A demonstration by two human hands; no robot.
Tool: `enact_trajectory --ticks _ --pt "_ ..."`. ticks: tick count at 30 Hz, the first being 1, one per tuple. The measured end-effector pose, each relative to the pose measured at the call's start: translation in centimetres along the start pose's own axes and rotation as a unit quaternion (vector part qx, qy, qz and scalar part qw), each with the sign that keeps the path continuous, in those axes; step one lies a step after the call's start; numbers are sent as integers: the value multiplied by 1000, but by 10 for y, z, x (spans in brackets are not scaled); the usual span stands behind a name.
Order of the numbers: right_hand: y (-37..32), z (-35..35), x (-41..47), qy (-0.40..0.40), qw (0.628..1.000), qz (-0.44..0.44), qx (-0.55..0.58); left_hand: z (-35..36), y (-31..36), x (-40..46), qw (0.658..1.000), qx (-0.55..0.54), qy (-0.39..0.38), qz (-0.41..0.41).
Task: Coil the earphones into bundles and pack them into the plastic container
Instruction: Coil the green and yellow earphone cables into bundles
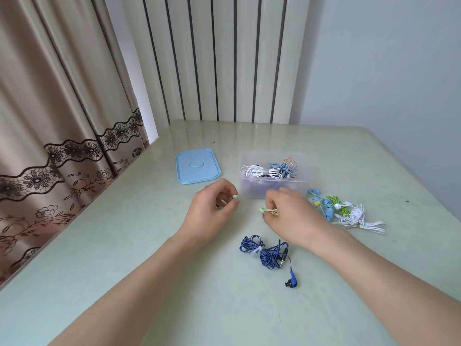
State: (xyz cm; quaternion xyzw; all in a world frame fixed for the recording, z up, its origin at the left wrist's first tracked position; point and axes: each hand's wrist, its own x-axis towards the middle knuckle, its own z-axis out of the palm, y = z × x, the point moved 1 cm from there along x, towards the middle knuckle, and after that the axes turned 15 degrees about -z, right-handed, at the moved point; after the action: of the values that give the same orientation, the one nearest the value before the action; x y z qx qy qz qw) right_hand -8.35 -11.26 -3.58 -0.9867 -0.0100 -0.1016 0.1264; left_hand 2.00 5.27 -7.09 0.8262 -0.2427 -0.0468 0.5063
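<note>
Several coiled bundles already lie in the clear plastic container (274, 182); the right hand (289, 211) pinches a yellow-green earphone bundle (270, 211); the left hand (212, 206) curls, seemingly holding nothing; dark blue earphones (264, 253) and a mixed pile (341, 211) wait on the table (149, 270).

The right hand (287, 211) covers most of the small yellow-green thing (268, 210) it pinches, too small to identify, and hides part of the plastic container's (274, 186) near wall, whose lower contents blur behind frosted plastic.
</note>
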Motion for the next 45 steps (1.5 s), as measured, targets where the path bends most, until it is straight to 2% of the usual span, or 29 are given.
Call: enact_trajectory --ticks 2,3,5,7,11,15,26,32,38,45 --pt "2 1 5 46 992 23 116 2 -1 0 1000 -9 0 3" --pt "1 1 7 69 976 45 203 3 0 0 1000 -12 -1 4" --pt "-1 4 12 106 912 92 385 4 -1 0 1000 -11 -8 8" --pt "-3 10 15 119 854 117 493 4 -1 0 1000 -5 -15 13" --pt "-3 21 16 147 789 129 583 2 3 -3 999 -26 -27 16" --pt "3 26 16 162 762 106 618 1 0 -3 998 -35 -47 24" --pt "1 32 14 167 802 56 571 6 1 2 998 13 -37 53" --pt "-1 32 14 147 847 38 508 6 1 2 997 0 -46 62" --pt "2 33 13 150 858 29 490 6 1 0 997 -12 -45 57" --pt "2 34 14 161 847 41 505 4 2 -2 998 -16 -41 41"
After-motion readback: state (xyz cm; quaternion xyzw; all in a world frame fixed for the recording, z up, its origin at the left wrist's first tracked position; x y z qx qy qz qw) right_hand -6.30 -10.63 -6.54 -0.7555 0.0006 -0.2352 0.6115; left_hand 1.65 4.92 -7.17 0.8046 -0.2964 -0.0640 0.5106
